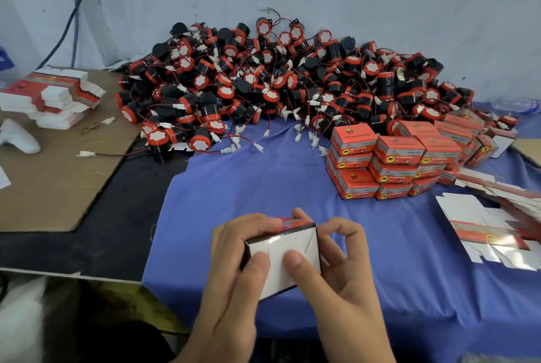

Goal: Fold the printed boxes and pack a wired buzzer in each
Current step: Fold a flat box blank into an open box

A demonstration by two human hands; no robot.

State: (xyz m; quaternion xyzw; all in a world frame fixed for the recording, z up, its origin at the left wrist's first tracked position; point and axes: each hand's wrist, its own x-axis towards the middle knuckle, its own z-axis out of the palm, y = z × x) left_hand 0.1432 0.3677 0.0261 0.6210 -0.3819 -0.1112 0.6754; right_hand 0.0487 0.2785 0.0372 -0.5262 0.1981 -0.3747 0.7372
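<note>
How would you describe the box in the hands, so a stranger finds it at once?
Start at the blue cloth and come down to its near edge, below the buzzer pile. There the left hand and right hand hold one box. Unlike the stacked boxes, it shows a plain white face.

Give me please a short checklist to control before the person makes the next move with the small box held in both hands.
1. Small red printed cardboard box held by both the left hand and the right hand: ok.
2. White end flaps pressed flat under both thumbs: ok.
3. Buzzer already inside this box: cannot tell, the inside is hidden.
4. Heap of black and red wired buzzers ready ahead: ok.
5. Stack of closed red boxes standing tidy on the blue cloth: ok.
6. Flat unfolded box blanks at the right side: ok.
</note>
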